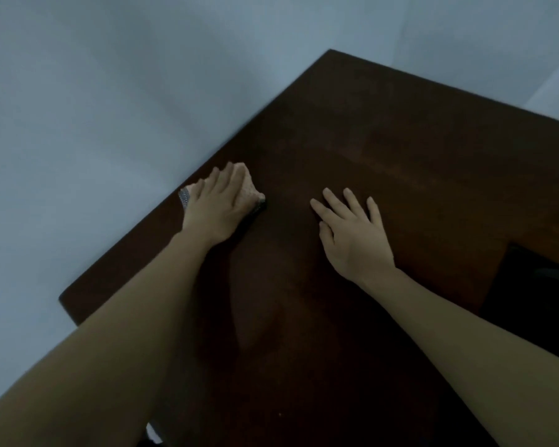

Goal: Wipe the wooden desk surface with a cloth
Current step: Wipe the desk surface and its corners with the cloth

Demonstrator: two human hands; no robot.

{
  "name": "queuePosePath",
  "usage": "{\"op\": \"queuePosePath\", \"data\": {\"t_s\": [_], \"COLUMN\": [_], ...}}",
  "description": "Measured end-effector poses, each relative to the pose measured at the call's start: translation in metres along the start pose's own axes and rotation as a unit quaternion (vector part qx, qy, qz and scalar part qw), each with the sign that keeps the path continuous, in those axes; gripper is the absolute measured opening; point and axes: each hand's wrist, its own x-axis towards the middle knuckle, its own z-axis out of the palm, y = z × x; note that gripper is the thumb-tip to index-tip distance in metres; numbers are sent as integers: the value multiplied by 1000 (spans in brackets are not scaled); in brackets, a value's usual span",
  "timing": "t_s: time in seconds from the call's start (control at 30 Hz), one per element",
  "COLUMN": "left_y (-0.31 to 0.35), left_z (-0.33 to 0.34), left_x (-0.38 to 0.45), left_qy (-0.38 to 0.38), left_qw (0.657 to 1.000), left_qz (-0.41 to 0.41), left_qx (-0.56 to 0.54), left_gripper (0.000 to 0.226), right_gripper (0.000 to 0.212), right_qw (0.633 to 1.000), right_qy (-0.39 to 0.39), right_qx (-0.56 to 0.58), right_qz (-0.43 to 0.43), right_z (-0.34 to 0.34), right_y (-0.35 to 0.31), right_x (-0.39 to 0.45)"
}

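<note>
A dark brown wooden desk (384, 150) with a smooth, faintly streaked top is seen from above, its straight edges meeting at a sharp far corner. A small cloth (247, 191) with a dimpled, waffle-like texture, pale pinkish on top with a greyish patch at its left end, is pressed flat on the desk close to the left edge. It is covered by the left hand (217, 204), whose fingers (226, 174) are laid out straight and close together over it, palm down; the cloth shows just beyond the fingertips and on both sides of them. It is pressed rather than clenched. The left forearm is stretched out long and nearly straight from the lower left.

The right hand (355, 233) is laid palm down on bare wood, well to the right of the cloth, with its fingers (333, 201) released, straight and slightly spread; nothing is held. The right forearm comes in from the lower right.

To the right of the right wrist a dark, flat-sided object (536, 295) is seen; its kind cannot be told. Pale bluish-grey walls (110, 91) are seen beyond the desk.
</note>
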Motion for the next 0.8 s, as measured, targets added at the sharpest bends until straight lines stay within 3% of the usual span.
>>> {"op": "queuePosePath", "data": {"t_s": [0.2,0.4,0.5,0.7,0.8], "left_y": [20,63,49,31,36], "left_z": [7,23,22,3,9], "left_x": [-62,-193,-170,-41,-30], "left_qy": [-19,-74,-78,-39,-18], "left_qw": [998,971,963,996,1000], "left_qz": [54,226,258,78,17], "left_qx": [-12,-5,21,15,7], "left_gripper": [79,74,74,74,75], "right_gripper": [52,52,52,52,52], "right_qw": [1000,999,999,1000,1000], "right_qy": [-23,-36,-31,-13,0], "right_qx": [6,-3,-4,-4,-15], "right_qz": [2,7,4,-2,-6], "right_z": [-5,-7,-4,-3,2], "right_y": [-5,-8,-6,-3,-2], "right_x": [-1,-3,-2,1,2]}}
